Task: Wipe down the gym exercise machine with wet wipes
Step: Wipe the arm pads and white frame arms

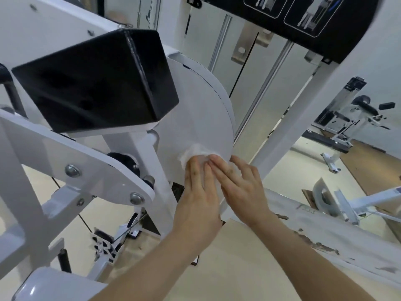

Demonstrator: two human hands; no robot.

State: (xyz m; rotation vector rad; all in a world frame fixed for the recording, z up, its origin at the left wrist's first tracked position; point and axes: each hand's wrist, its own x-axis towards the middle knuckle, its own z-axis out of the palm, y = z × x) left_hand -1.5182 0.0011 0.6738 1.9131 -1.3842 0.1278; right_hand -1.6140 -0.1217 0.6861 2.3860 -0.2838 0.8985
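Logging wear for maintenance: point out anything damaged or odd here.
The white beam at the lower right has chipped paint, with brown patches showing along its lower edge. The disc under the wipe looks sound.

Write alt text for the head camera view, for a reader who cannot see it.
A left hand and right hand press a white wet wipe flat against the lower edge of a white disc on a gym machine. A black angular block sits above and left of the disc; more equipment stands in the background.
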